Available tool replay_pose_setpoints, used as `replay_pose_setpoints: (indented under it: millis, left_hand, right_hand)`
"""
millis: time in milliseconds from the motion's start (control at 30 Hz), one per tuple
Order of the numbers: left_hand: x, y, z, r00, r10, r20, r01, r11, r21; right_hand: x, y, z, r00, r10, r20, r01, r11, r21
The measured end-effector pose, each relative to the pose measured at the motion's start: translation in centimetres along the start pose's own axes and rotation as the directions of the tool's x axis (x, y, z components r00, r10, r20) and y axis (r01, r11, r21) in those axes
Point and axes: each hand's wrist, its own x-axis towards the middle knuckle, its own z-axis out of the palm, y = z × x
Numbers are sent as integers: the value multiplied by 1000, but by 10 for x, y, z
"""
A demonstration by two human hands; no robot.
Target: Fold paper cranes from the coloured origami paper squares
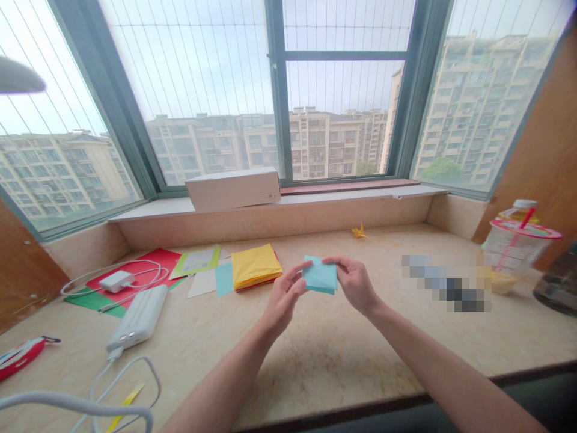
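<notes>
Between my two hands, a folded piece of light blue paper is held up above the stone sill. My left hand pinches its left edge, thumb in front and fingers at the top corner. At the upper right corner, my right hand grips the paper with its fingertips; its thumb is mostly hidden. Left of my hands lies a stack of yellow paper with red showing beneath it. A small yellow origami crane stands farther back, to the right of the paper.
A white power bank with cables and a white charger lie at left, near red paper and green paper. A white box sits on the window ledge. A plastic cup with a red straw stands at right.
</notes>
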Motion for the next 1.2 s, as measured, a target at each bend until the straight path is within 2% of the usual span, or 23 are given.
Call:
replay_pose_setpoints:
  millis: [67,200,300,400,600,800,967,1100,1200]
  left_hand:
    - [1,-2,-1,999,-27,-33,27,1000,6]
    - [7,-10,-1,983,-11,-185,40,987,154]
    - [9,-12,0,978,9,-210,16,993,119]
    - [8,-10,2,976,21,-216,-6,998,69]
    - [6,-8,1,991,-93,-91,103,988,111]
    - [5,-2,4,986,-162,-31,165,978,128]
    - [2,0,6,968,-237,84,225,965,134]
    - [2,-2,6,973,-222,66,208,962,175]
    - [2,-4,4,974,-216,60,202,961,187]
  right_hand:
    - [0,-1,-2,1000,-22,8,22,1000,-9]
    - [0,-1,0,997,-15,72,10,997,74]
    - [0,1,4,991,40,130,-62,983,172]
    - [1,4,7,993,49,109,-68,982,177]
    - [-1,6,6,996,29,90,-35,997,66]
    - [-2,1,5,995,81,59,-84,995,52]
    - [-2,-2,7,993,111,33,-114,989,90]
    - [-1,-2,7,988,141,65,-148,980,130]
    - [0,-3,5,982,149,115,-161,982,100]
